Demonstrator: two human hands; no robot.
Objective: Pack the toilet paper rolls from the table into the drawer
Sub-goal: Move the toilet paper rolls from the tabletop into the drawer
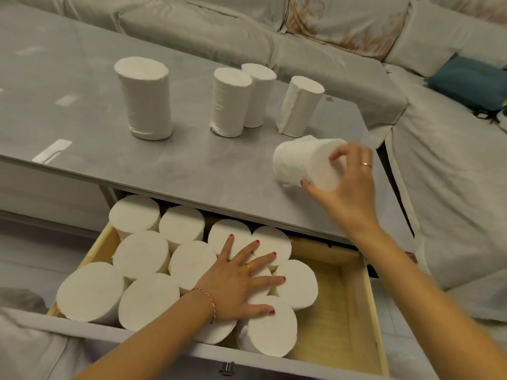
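Observation:
My right hand [349, 185] grips a white toilet paper roll [299, 163] by its end, tilted on its side just above the grey table [192, 160] near its right front corner. Several more rolls stand upright on the table: one at the left [145, 100], a touching pair in the middle [230, 102], and one at the right [299, 105]. Below the table edge, the open wooden drawer [354, 305] holds several upright rolls packed on its left side. My left hand [241, 281] lies flat, fingers spread, on top of those packed rolls [142, 253].
The drawer's right part shows bare wooden floor [329, 319]. A covered sofa [439, 171] wraps around the table at the back and right, with a blue bag [472, 80] on it. The drawer front has a metal knob [226, 368].

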